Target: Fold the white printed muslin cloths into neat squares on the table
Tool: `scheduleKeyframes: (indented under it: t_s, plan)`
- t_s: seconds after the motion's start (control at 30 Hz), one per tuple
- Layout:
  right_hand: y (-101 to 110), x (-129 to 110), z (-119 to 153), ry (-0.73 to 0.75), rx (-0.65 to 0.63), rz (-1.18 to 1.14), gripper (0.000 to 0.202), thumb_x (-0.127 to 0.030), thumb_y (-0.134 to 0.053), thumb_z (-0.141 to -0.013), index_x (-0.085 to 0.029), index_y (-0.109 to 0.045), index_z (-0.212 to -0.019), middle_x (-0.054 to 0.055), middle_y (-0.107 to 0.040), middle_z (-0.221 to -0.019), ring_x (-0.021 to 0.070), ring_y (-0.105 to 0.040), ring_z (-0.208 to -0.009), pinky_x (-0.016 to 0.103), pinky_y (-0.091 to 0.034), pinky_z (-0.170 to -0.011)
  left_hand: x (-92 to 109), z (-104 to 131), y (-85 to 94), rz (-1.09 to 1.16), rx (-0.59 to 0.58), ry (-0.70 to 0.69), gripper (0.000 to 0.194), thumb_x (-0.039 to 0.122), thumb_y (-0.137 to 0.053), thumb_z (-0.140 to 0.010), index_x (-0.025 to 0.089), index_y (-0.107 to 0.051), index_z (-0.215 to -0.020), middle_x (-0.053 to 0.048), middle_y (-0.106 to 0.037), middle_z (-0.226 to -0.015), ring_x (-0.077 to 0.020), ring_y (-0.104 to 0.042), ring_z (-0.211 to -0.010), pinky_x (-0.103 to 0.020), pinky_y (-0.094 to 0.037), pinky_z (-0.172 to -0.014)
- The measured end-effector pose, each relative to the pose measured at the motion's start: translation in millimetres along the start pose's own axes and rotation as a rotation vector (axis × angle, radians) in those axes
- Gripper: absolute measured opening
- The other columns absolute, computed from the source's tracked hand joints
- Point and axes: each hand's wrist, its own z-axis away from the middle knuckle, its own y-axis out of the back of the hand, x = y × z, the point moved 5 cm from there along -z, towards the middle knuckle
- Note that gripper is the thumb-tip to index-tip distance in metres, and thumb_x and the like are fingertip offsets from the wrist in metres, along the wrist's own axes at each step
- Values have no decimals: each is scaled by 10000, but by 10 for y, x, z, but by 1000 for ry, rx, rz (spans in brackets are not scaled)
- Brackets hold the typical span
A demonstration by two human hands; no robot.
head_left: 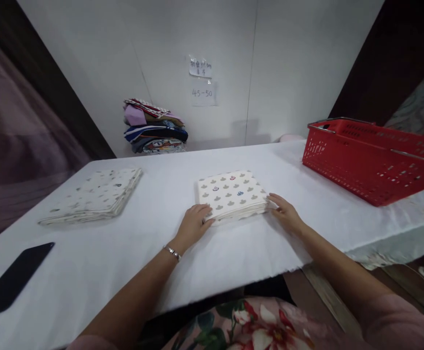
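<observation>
A white folded cloth (233, 192) with grey, blue and red printed motifs lies in front of me, its several layers showing along the near edge. My left hand (195, 223) grips its near left corner, fingers at the side and thumb at the front. At the right edge, my right hand (285, 214) has its fingertips on the cloth, with the fingers bent around the corner. Farther left on the table lies another white folded cloth (98, 194) with small grey-green prints, which neither hand touches.
White fabric covers the table (161, 194). A red plastic basket (364, 160) with metal handles stands at the right. A dark flat slab, maybe a phone (15, 279), lies front left. Against the back wall is a stack of folded fabrics (155, 129), near paper labels (202, 92).
</observation>
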Motion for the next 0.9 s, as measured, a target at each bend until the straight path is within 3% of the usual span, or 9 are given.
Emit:
scheduleKeyframes:
  t_s: [0.1,0.23,0.37,0.7,0.8,0.9]
  plan:
    - [-75,-79,-60,114,-106,147,469,-260,-502,-817,-251,-550,-1283,40,-408,-1439,232,-514,-1174,397,-465,-943,12,-8,-17,-61,-39,-29,370,386,-591,-824,226,-595,-1158,-65,-570,-1249,-238,-483,-1171,-406,-368,-1007]
    - [-84,-123,-147,217,-125,284,431,-232,-434,-857,-222,-570,-1265,30,-448,-1411,224,-457,-1246,405,-367,-1057,20,5,4,-129,-59,-76,323,342,-520,-873,240,-603,-1168,-66,-577,-1247,-234,-494,-1167,-399,-368,-994]
    - [-92,-110,-137,209,-113,350,415,-249,-375,-892,-250,-578,-1254,0,-489,-1378,203,-465,-1241,387,-372,-1059,-14,31,-7,-138,-59,-69,308,328,-421,-926,249,-625,-1143,-65,-600,-1223,-231,-506,-1155,-407,-363,-989]
    - [-114,-40,-16,286,-108,443,410,-234,-385,-887,-286,-573,-1248,-2,-523,-1347,223,-507,-1176,433,-458,-955,49,129,-3,-124,-53,-48,283,336,-470,-906,241,-625,-1123,-78,-589,-1244,-236,-501,-1168,-419,-366,-988]
    - [-117,-194,-52,359,-101,483,446,-162,-415,-834,-228,-593,-1237,43,-553,-1315,262,-467,-1219,479,-412,-993,146,79,76,-87,-15,-18,281,384,-499,-888,236,-643,-1079,-74,-595,-1228,-235,-499,-1169,-424,-350,-1011]
    - [-204,-519,-167,450,-105,472,475,-153,-416,-827,-208,-563,-1276,53,-539,-1331,265,-386,-1301,492,-342,-1049,313,-146,146,-28,52,-7,321,417,-454,-907,230,-634,-1095,-67,-578,-1257,-223,-474,-1205,-410,-329,-1046]
